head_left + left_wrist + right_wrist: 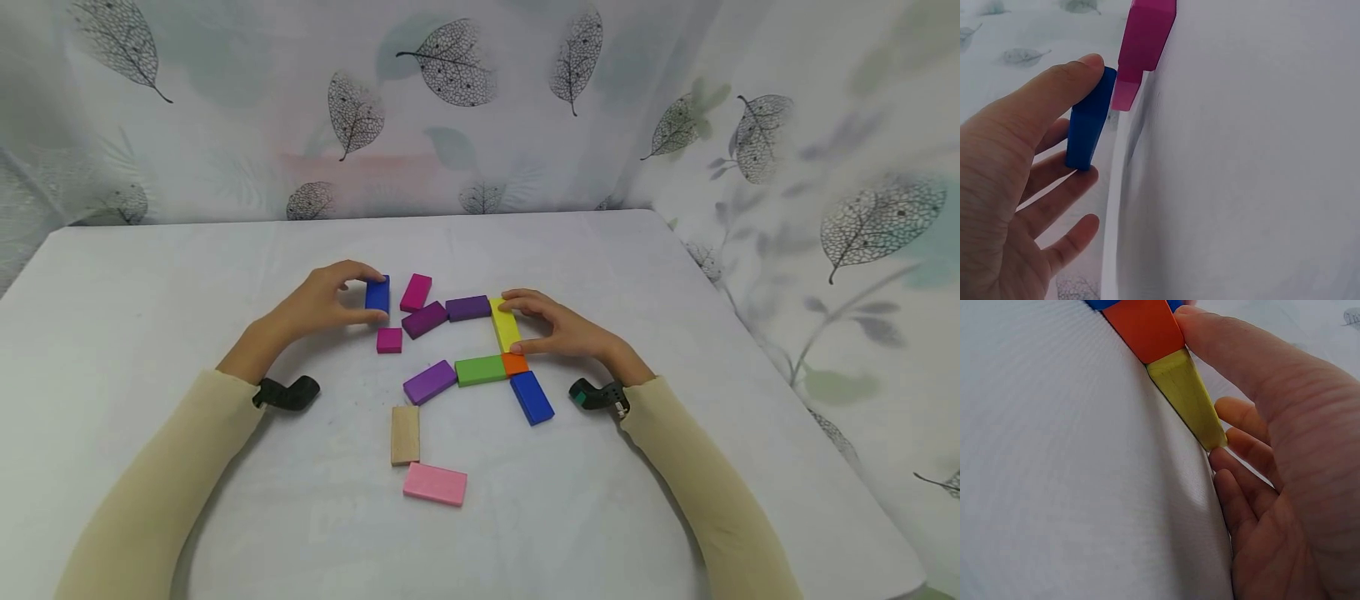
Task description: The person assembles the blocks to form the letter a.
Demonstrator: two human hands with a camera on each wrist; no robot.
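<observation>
A smooth blue rectangular block point(378, 294), leftmost of the layout in the head view, is pinched endwise between the left hand's point(315, 300) thumb and fingers. A slim yellow rectangular block point(506, 327) slants slightly, its near end meeting an orange block point(515, 364); the right hand's point(566, 325) thumb and curved fingers span it.

Head cam's decently bright, kinda flat and greyish, with soft shadows along the inner edges of the left sleeve point(161, 492) and right sleeve point(708, 483). Wrist cams are way dimmer. Leaf prints point(1024, 57) beyond the left hand point(318, 300) look washed-out and soft; the tabletop point(1072, 487) beside the right hand point(562, 327) shows faint ripply texture.
</observation>
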